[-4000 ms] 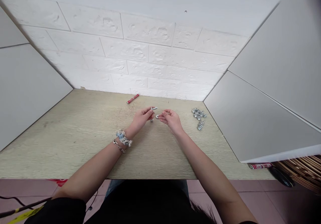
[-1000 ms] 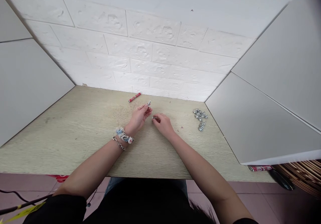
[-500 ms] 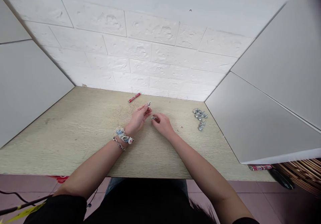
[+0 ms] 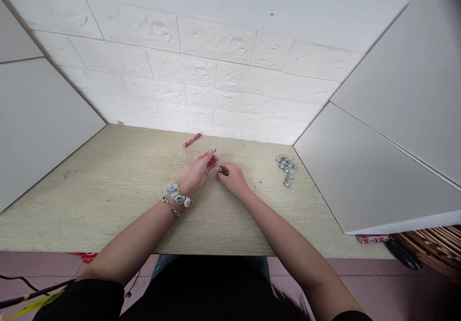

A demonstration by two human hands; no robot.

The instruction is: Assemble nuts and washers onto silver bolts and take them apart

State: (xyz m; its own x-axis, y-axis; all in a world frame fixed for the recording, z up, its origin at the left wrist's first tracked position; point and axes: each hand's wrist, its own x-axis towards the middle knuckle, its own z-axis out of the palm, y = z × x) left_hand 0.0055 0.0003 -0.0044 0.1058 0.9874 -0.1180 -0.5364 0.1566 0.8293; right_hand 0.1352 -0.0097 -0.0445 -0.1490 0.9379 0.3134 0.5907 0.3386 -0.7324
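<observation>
My left hand pinches a small silver bolt between thumb and fingers, its shank pointing up and away. Just to the right, my right hand is closed on a small silver nut, whose round open end faces me at the fingertips. The two pieces are apart, with a narrow gap between the hands. Farther right on the table lies a loose pile of similar silver bolts, with a smaller group of bolts just in front of it.
A red tube lies near the white brick-patterned wall. Grey panels border the wooden table at both sides. At the front right are another red tube, a black object and a woven basket.
The nut in my right hand has turned slightly, so its opening faces me more directly. My left hand has barely moved and still holds the bolt.
</observation>
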